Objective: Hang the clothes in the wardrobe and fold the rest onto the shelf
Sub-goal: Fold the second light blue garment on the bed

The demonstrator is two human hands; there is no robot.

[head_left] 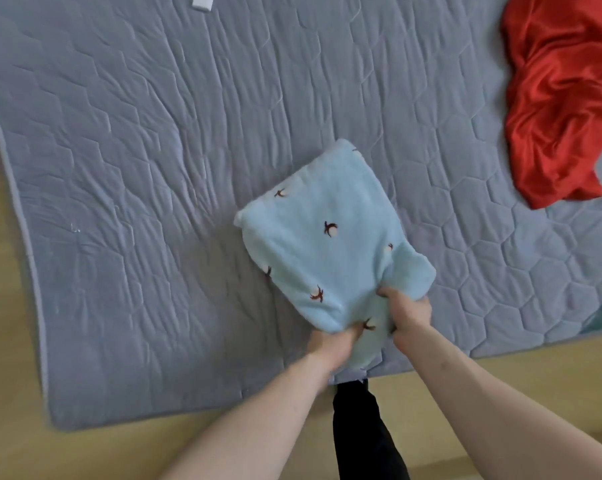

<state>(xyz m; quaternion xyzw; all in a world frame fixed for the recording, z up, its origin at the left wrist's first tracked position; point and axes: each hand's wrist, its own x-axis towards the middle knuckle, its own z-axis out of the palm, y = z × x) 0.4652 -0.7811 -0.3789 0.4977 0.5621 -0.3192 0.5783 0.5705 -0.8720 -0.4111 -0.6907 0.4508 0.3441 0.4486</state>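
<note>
Right now the folded pale-blue fleece garment point(323, 244) lies directly ahead of both my hands, and its long axis runs from its near edge, by my wrists, away and slightly to the left toward its far corner. My left hand point(330, 344) is at the near-left corner of the bundle, its fingers tucked under or into the fold so that I cannot see how far they curl; it appears to be holding the cloth. My right hand point(408, 311) is at the near-right corner, its fingers point(389, 294) curled round a bunched bit of the fleece. Both hands are equally near, one at each near corner, so I judge the next move to be a two-handed lift, drawing the bundle toward me without letting the folded layers slip apart. The garment rests on a grey quilted bed cover point(154, 168) with a hexagon stitch, close to its near edge. Well apart, at the far right, a crumpled red garment point(559, 109) lies unfolded, still to be dealt with. A small white object point(202, 1) sits at the far edge. Pale wooden floor point(15, 452) shows to the near left, and a dark trouser leg point(361, 434) stands between my forearms. No wardrobe or shelf is in sight.
</note>
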